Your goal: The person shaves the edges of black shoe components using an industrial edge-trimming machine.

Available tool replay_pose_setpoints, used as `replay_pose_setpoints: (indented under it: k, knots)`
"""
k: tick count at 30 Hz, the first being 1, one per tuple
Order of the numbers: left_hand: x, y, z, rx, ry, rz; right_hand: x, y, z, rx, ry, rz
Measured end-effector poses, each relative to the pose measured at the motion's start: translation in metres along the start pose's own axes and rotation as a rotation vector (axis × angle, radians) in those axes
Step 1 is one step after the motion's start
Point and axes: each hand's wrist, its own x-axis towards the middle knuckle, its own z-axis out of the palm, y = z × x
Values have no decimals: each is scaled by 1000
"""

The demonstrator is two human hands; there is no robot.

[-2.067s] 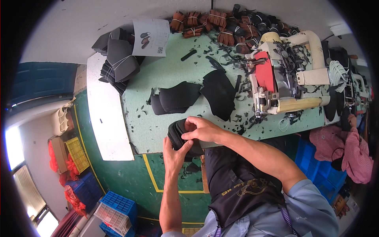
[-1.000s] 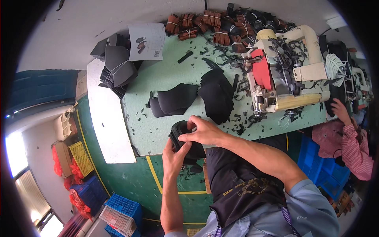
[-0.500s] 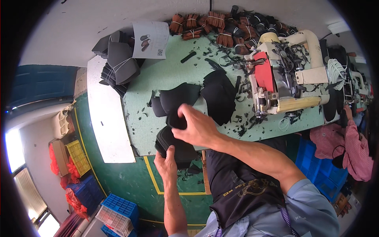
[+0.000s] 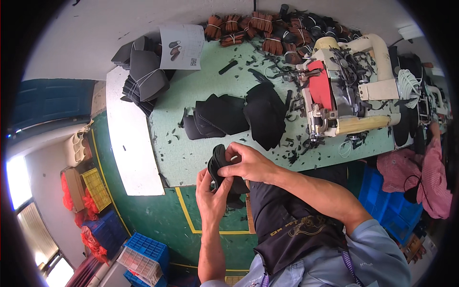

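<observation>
A stack of black, thin, curved shoe-upper pieces (image 4: 217, 158) is held up just over the table's near edge, bent so that its layered edges show. My left hand (image 4: 210, 197) grips it from the lower left, thumb in front. At its right side, my right hand (image 4: 253, 165) pinches the stack's edge between thumb and fingers. Farther back on the green table (image 4: 191, 162) lies a fanned pile of similar black pieces (image 4: 222, 115). Beside that pile, to its right, is a taller black stack (image 4: 264, 117).
A cream sewing machine (image 4: 363, 126) covered in black scraps stands at the right. Tied bundles of brown pieces (image 4: 261, 22) line the wall. Tied grey-black pieces (image 4: 148, 76) and a printed sheet (image 4: 181, 48) sit at the back left. Another person's pink sleeve (image 4: 430, 177) is far right.
My right hand has moved from over the pile toward me and now grips the stack in my left hand. The dark piece it carried has left the pile area, which shows more overlapping pieces.
</observation>
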Motion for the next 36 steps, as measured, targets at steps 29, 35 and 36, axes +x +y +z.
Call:
replay_pose_setpoints:
  k: [29, 35, 36]
  knots:
    - [5, -4, 22, -262, 46, -72, -32, -15, -17, -493, 258, -215]
    - [4, 7, -2, -277, -194, -205, -19, -11, -1, -119, 56, -30]
    - [2, 6, -6, -278, -193, -206, -19, -11, -1, -119, 54, -29]
